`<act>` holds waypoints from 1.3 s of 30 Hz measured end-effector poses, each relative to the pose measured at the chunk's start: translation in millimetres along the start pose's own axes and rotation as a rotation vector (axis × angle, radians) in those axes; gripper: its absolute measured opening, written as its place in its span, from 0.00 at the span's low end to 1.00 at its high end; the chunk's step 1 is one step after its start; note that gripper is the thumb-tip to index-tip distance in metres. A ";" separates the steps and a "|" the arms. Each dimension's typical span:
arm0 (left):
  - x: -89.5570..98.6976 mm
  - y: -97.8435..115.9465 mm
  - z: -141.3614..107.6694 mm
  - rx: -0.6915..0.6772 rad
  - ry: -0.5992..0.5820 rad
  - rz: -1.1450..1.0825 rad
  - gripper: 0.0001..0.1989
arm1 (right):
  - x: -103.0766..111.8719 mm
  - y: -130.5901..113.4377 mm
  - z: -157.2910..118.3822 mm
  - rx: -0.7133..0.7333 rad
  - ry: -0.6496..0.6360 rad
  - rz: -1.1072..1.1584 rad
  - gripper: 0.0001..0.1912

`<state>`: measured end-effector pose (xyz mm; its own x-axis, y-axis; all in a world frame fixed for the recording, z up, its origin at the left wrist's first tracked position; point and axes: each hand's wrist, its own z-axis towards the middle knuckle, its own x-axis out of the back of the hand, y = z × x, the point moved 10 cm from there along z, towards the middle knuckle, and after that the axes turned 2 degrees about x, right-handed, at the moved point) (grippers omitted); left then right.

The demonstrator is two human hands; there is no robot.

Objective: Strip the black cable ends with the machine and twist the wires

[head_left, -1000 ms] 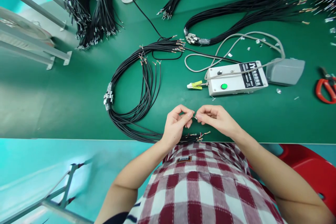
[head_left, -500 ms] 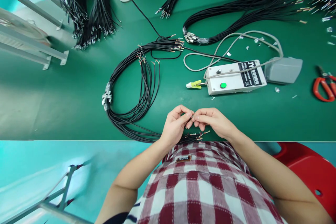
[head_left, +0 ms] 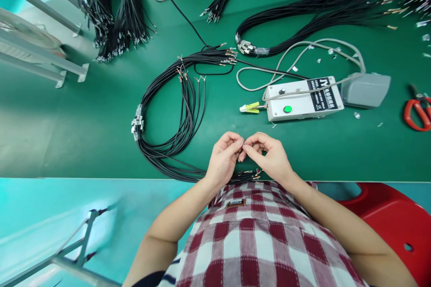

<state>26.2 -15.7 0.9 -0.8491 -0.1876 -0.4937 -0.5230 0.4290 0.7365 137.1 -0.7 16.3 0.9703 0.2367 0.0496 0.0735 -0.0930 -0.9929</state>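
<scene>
1. One green worktop (head_left: 101,143) spans my distant view.
2. Left of my grip, a black cable bundle (head_left: 153,154) loops; its lower run parallels the near edge, under my left hand (head_left: 220,159), the nearer.
3. Both grips pinch closed, right hand (head_left: 272,157) meeting left, seemingly on a mostly hidden wire end (head_left: 243,145).

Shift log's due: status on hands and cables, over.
Left hand, right hand: pinched close together; grip contents unclear. Black cables: curved, on table. White box: beyond hands, apart.
</scene>
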 end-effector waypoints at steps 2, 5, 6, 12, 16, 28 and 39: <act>-0.6 0.3 -1.0 -0.002 -0.007 -0.003 0.13 | -3.4 3.4 0.3 -0.036 -0.027 0.046 0.08; -0.4 -0.4 -2.3 -0.001 -0.004 -0.009 0.13 | -6.6 7.3 -0.9 -0.091 -0.038 0.150 0.11; -0.5 -0.8 -2.7 -0.002 -0.003 -0.012 0.13 | -7.9 7.9 -1.6 -0.107 -0.038 0.194 0.13; -0.6 1.9 -5.0 -0.049 0.010 -0.032 0.12 | -6.7 8.5 -2.8 -0.135 0.012 0.296 0.13; -0.4 4.9 -5.3 -0.052 0.007 -0.043 0.11 | 3.2 10.0 -1.9 -0.101 0.042 0.309 0.08; 0.9 2.2 -4.8 -0.038 0.025 -0.016 0.10 | -4.4 -8.2 1.9 0.008 0.027 -0.005 0.04; 1.8 7.3 -10.3 -0.120 0.070 0.010 0.10 | -18.6 11.5 -1.2 -0.204 0.033 0.387 0.09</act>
<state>20.1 -22.0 10.1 -0.8551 -0.2469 -0.4559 -0.5162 0.3226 0.7934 120.2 -7.4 4.1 0.9417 0.1164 -0.3157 -0.2565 -0.3591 -0.8974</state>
